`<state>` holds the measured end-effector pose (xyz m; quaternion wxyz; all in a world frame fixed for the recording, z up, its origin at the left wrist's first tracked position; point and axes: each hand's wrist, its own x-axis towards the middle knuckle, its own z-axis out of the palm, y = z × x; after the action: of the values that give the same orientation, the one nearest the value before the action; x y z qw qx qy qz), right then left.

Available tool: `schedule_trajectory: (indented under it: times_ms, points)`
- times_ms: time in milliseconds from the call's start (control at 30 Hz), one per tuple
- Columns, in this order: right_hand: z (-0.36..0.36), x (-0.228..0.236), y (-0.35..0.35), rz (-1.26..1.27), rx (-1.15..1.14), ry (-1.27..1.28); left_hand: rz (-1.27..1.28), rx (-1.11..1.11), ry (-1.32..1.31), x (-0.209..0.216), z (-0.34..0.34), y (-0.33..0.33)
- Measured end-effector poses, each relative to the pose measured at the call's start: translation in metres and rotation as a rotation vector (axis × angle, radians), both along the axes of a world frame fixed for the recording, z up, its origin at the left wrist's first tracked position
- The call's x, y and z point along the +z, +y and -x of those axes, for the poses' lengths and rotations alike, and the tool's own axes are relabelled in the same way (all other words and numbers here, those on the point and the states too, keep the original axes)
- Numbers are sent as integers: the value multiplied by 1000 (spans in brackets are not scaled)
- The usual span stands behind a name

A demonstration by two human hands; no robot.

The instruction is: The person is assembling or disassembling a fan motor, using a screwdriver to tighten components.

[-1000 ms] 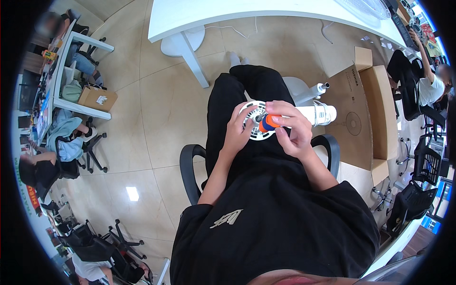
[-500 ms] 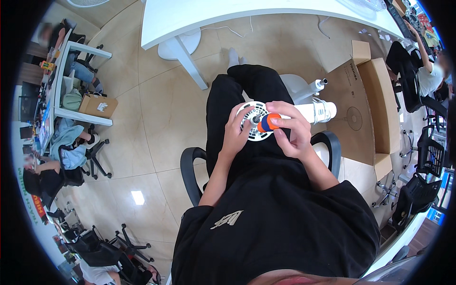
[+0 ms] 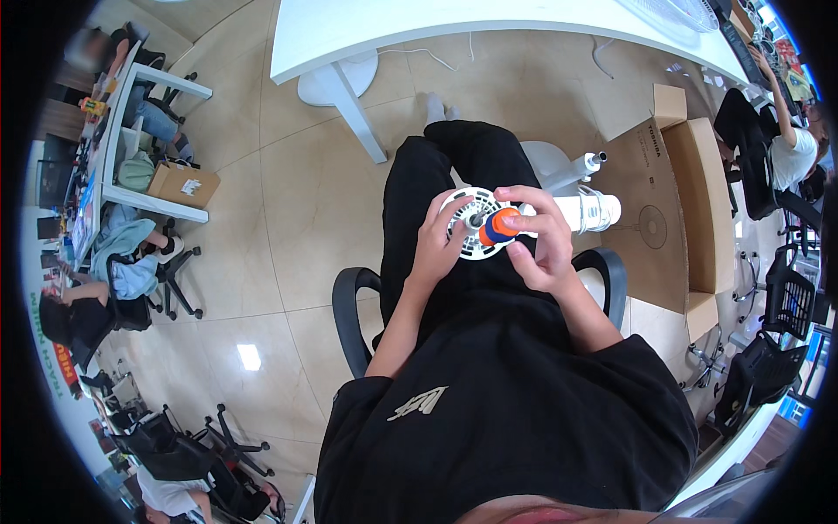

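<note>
Orange and blue, a rounded handle (image 3: 499, 226) sits loosely between the fingers of the right hand (image 3: 548, 249), while the left hand (image 3: 434, 243) grasps the rim of a white, round, slotted plastic disc (image 3: 477, 254) over the lap. A short grey metal shaft (image 3: 474, 221) shows near the disc's centre; whether it belongs to the handle cannot be told. The handle looks light and stiff, best taken round its thickest part; the disc seems rigid, its thin slotted edge perhaps brittle, so a broad hold on the rim suits it. Just right of the disc, a white smooth-sided plastic body (image 3: 572, 211), wound with a white cord (image 3: 597, 207), probably weighs more and could slip. Beyond lie a white tubular stand (image 3: 572, 171), an open brown cardboard carton (image 3: 642, 214) and, farther forward, a white counter (image 3: 419, 19).
</note>
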<state>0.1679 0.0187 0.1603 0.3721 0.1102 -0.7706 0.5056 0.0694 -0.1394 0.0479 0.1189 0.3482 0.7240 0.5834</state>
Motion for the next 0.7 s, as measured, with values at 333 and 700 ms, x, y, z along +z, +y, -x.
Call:
schedule_trajectory:
  times_ms: [333, 700]
  points:
    - [-4, -25, 1, 19, -11, 18, 15, 7, -17, 3, 0, -1]
    - [-1, -1, 1, -73, -37, 8, 28, -8, -31, 0, 1, -2]
